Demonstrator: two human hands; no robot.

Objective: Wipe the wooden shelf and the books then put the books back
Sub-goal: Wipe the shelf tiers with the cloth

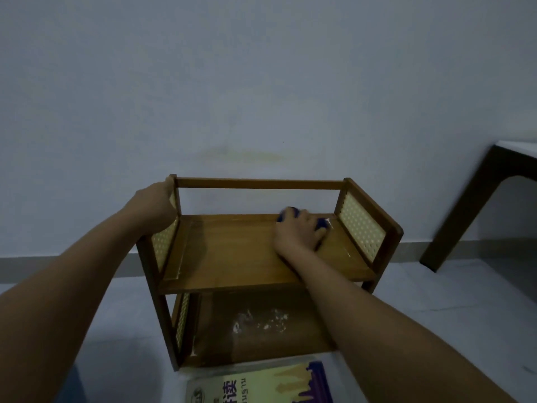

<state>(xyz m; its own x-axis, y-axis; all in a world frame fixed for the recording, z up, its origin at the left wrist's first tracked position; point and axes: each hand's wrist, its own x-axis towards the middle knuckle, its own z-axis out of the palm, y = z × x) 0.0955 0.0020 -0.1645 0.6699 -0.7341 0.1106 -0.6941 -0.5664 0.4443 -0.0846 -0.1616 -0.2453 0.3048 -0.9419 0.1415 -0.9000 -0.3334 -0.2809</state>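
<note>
A small two-tier wooden shelf (232,251) with woven side panels stands on the floor against the wall. My left hand (158,203) grips the top of its left side frame. My right hand (299,231) presses a blue cloth (321,223) onto the upper board near the right panel, fingers curled over the cloth. White dust specks (261,319) lie on the lower board. A book (261,385) with a yellow and purple cover lies flat on the floor in front of the shelf, partly cut off by the frame's bottom edge.
A dark wooden table leg (465,210) and tabletop corner stand at the right. A pale wall rises behind the shelf, with a grey skirting strip along the floor.
</note>
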